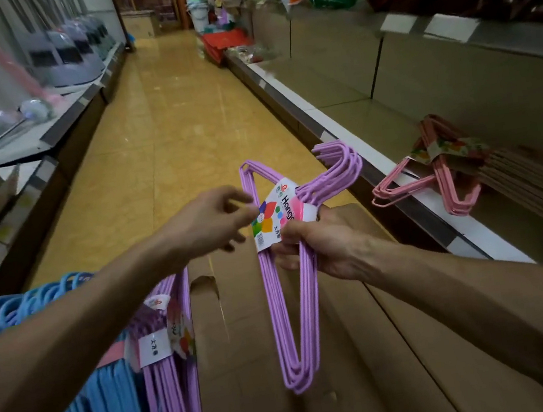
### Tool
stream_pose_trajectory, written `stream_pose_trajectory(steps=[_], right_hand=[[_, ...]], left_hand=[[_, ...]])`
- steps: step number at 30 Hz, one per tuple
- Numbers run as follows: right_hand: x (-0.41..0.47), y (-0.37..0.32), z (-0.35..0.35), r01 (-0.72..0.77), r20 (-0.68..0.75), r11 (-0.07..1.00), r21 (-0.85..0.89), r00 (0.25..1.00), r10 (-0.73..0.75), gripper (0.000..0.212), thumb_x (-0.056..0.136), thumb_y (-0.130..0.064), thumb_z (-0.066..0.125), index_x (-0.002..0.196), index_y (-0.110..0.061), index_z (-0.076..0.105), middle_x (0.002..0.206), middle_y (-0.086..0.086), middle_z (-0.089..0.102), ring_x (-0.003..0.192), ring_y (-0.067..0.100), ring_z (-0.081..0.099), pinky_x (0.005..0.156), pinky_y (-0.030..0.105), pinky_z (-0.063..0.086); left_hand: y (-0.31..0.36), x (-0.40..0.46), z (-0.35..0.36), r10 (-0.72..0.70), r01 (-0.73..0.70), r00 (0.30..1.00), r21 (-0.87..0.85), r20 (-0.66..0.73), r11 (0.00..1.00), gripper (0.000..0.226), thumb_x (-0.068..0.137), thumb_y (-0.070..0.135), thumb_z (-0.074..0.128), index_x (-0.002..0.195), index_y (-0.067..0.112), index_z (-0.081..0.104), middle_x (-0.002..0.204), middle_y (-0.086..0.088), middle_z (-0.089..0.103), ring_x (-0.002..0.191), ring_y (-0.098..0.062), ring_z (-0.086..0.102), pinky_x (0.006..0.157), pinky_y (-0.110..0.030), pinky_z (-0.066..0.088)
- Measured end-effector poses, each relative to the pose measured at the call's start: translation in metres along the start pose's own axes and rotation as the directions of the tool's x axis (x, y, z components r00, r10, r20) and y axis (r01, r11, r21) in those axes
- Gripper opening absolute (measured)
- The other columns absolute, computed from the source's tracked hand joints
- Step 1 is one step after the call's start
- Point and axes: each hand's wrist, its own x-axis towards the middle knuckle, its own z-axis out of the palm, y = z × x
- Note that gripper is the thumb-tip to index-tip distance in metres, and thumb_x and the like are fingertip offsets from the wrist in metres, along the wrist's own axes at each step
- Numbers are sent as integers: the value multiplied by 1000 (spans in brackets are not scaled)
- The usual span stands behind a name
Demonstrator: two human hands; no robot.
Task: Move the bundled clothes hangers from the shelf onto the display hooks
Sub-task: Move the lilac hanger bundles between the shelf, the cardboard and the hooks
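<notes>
Purple hanger bundle (293,306): centre of frame, held upright-tilted, hooks pointing to the upper right, one shoulder corner at the bottom. A white paper label (276,213) with coloured dots wraps the necks. Pink hanger bundle (445,176): right of frame, lying on the lower shelf (377,157), one corner overhanging its edge, floral band round the necks. More purple bundles (169,357) and blue bundles (79,386) stand packed together at lower left.

Two hands (216,220); purple hanger bundles (289,272): two; pink bundle (446,179): one.
</notes>
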Motion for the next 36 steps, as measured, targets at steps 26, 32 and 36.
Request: stream_pose_trajectory(steps=[26,32,36], right_hand=[[17,118,105,156,92,939,-308,987,-133,39,78,-8,79,112,-21,65,99,3,76,91,24,73,84,48,60],[16,153,131,160,-65,941,-298,980,-188,44,81,-11,78,118,-32,65,90,-5,75,81,15,72,74,36,62],[15,168,141,147,-75,939,-310,981,-178,56,84,-9,72,130,-37,59,92,-7,73,84,13,70,81,40,61]], left_hand=[[-60,0,-69,102,-166,982,469,160,867,67,79,47,77,136,19,57,131,2,63,118,-14,59,100,-29,47],[-94,-16,-71,78,-156,979,451,187,879,69,84,42,74,144,21,47,143,3,53,129,-13,50,94,-17,38],[-110,-14,-72,31,-145,971,479,238,866,69,87,46,69,146,26,41,149,5,46,132,-11,44,97,-20,33]])
